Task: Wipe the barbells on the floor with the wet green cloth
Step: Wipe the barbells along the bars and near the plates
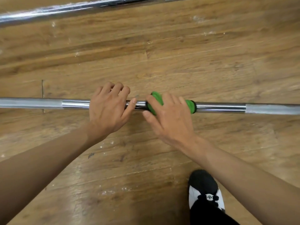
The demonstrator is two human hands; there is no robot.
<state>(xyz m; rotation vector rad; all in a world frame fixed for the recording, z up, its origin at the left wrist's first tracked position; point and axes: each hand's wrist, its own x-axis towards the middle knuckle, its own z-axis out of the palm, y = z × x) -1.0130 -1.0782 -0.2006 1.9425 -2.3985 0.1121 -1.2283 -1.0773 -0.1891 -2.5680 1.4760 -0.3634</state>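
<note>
Head view looks straight down on a wooden plank floor [178,62], scuffed and speckled with pale marks. Across the middle, from the left edge to the right edge, lies the near barbell [219,108], its shaft polished and shiny in the centre and duller and rougher towards both ends. A far barbell [65,11] runs along the top of the scene, well apart from the near one and slanting up to the right (its surface is blurred, so finer detail cannot be told). Two bare forearms reach in from the near corners to the near bar. The left hand [108,109] lies over the shaft with its fingers curled down the far side and its thumb stretched rightward along the metal, so it holds the bar itself. The right hand [170,117], just beside it, grips the green cloth [157,98], which is wrapped round the shaft; green folds show on both sides of the fingers and a short bare stretch of bar separates the two hands. Near the right forearm a black and white shoe [204,189] stands on the floor below a dark trouser leg
</note>
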